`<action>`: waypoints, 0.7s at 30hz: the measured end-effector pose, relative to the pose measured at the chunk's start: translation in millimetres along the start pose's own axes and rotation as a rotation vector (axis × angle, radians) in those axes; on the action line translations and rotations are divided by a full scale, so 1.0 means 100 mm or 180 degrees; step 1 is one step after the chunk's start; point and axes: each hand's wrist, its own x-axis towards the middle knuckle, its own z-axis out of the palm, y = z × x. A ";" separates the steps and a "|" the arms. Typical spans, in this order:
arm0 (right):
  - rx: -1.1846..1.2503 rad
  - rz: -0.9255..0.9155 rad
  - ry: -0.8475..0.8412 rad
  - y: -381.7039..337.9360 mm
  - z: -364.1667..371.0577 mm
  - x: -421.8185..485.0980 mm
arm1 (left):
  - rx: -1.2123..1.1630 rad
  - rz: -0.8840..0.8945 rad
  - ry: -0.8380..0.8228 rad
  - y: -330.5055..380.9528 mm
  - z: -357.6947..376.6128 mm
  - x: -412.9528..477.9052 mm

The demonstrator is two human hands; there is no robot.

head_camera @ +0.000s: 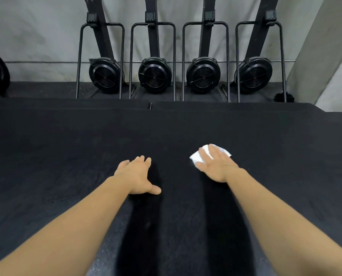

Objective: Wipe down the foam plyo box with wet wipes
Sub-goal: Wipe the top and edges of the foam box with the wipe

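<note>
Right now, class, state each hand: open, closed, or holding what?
Left hand: open, flat on the foam plyo box, holding nothing.
Right hand: open, pressing the wet wipe flat onto the box.

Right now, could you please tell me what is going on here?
A person is wiping the black top of the foam plyo box. Their right hand presses a white wet wipe flat against it with straight fingers. The left hand rests flat on the box beside it, holding nothing. Four rowing machines stand upright against the wall behind.
</note>
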 end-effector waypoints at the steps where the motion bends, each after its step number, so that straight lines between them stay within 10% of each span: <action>1: 0.0033 0.0099 0.0019 0.09 -0.03 0.06 | -0.0014 0.0023 -0.0045 -0.02 -0.01 0.05; 10: -0.0086 0.0613 0.0255 -0.08 0.11 0.26 | 0.0180 0.0155 -0.0384 0.01 -0.11 0.17; 21: -0.0439 -0.0579 -0.0029 -0.75 0.29 0.18 | -0.0215 0.0195 -0.0392 -0.04 -0.07 0.21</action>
